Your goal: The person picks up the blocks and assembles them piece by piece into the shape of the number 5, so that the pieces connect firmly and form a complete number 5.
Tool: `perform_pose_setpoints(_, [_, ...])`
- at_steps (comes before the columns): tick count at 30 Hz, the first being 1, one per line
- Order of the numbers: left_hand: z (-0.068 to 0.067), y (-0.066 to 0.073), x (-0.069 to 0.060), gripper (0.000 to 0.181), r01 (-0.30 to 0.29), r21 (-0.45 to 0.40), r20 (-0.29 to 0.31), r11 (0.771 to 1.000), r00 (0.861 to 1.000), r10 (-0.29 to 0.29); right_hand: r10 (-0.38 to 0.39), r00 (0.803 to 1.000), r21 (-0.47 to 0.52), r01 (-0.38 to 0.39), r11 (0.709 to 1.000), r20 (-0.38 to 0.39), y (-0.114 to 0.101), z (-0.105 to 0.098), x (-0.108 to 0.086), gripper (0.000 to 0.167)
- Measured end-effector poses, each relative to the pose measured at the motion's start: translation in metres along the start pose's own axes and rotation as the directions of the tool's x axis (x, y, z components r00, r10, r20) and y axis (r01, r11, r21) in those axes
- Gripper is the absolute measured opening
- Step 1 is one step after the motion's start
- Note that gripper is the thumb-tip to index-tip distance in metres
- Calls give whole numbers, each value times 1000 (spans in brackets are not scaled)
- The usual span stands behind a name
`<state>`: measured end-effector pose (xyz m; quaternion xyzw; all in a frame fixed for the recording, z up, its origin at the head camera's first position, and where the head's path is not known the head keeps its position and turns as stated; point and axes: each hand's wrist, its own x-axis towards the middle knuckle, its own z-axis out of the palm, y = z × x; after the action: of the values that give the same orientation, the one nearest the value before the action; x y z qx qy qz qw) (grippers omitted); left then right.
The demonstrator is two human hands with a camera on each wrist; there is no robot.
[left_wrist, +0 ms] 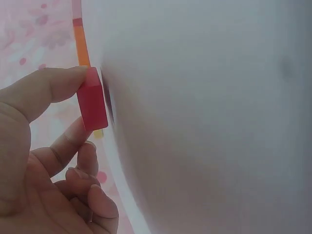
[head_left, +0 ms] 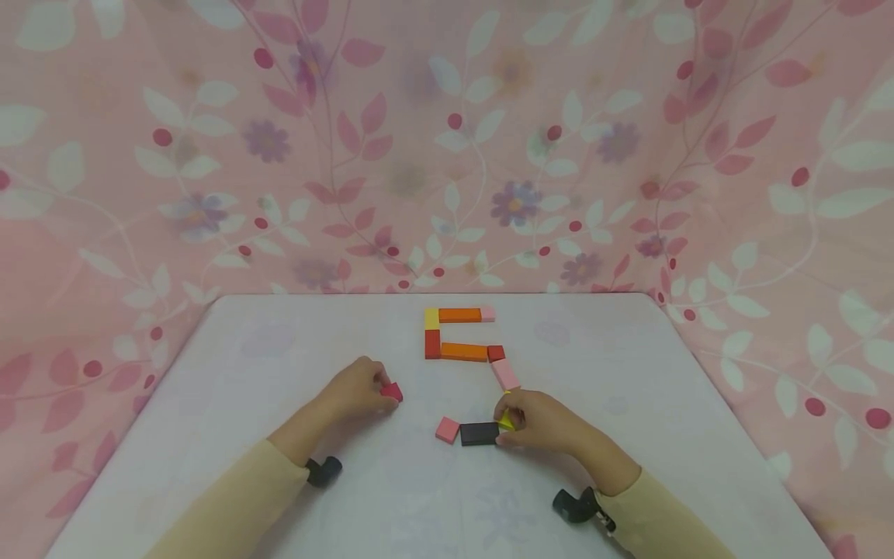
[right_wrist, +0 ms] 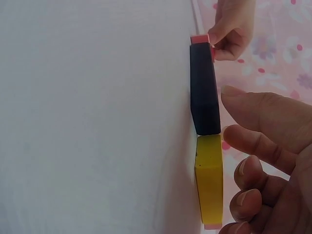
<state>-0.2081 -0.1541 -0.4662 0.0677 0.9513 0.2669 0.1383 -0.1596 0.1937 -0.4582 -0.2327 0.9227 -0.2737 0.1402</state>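
My left hand (head_left: 359, 388) pinches a small red block (left_wrist: 92, 105) between thumb and forefinger, a little off the table in the left wrist view. My right hand (head_left: 541, 419) is at the junction of a black block (head_left: 479, 434) and a yellow block (right_wrist: 209, 180). Its thumb and fingers stand apart beside these two blocks, with nothing between them. In the head view the hand partly covers the yellow block. A salmon-pink block (head_left: 448, 430) meets the black block's left end. A pale pink block (head_left: 506, 374) lies beyond the yellow one.
The curve of blocks continues away through a small red block (head_left: 496, 353), an orange block (head_left: 464, 352), a red block (head_left: 433, 344), a yellow block (head_left: 431, 318), another orange block (head_left: 459, 315) and a pink end block (head_left: 488, 314). A white-covered table (head_left: 279, 334) carries everything; floral cloth (head_left: 419, 155) hangs behind.
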Motion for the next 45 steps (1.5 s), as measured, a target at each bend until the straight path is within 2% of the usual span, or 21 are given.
perform_pose_setpoints(7, [10, 16, -2, 34, -18, -13, 38, 1000, 999, 18, 0, 1000, 2, 0, 1000, 2, -1, 1, 0, 29])
perform_pose_setpoints(14, [18, 28, 0, 36, -45, -8, 50, 999, 998, 45, 0, 1000, -4, 0, 1000, 6, 0, 1, 0, 30])
perform_pose_setpoints(28, [36, 41, 0, 37, -52, 14, 92, 999, 994, 51, -1, 1000, -6, 1, 1000, 18, 1, 3, 0, 30])
perform_pose_setpoints(38, [31, 51, -5, 32, -106, 47, 106, 993, 989, 101, -1, 1000, -18, 1, 1000, 15, 0, 3, 1, 31])
perform_pose_setpoints(45, [29, 50, -8, 35, -79, 63, 97, 995, 993, 73, -1, 1000, -28, 1, 1000, 15, 0, 4, 2, 31])
